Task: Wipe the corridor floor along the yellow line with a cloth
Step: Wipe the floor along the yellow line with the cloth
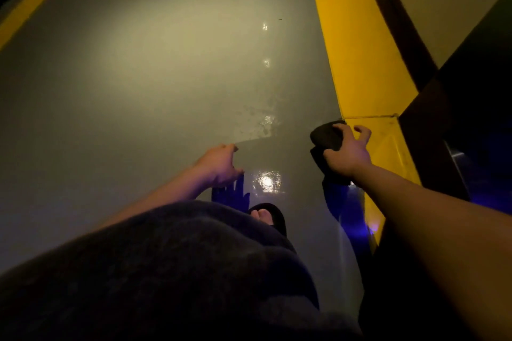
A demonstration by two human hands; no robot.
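the right hand [347, 151] holds a dark cloth [327, 137], its fingers curled over the bunched top so it won't slip. the cloth sits under that grip, on the gray floor [138, 77] just beside the yellow line [357, 50]. the left hand [220, 165] hangs loose and holds nothing, maybe for balance.

Both bare forearms are extended forward and down. The left hand [220, 165] is held low with the fingers loosely curled, nothing gripped. The right hand [347, 151] is spread claw-like, fingers bent, and is pressed onto a dark bunched cloth [327, 137].
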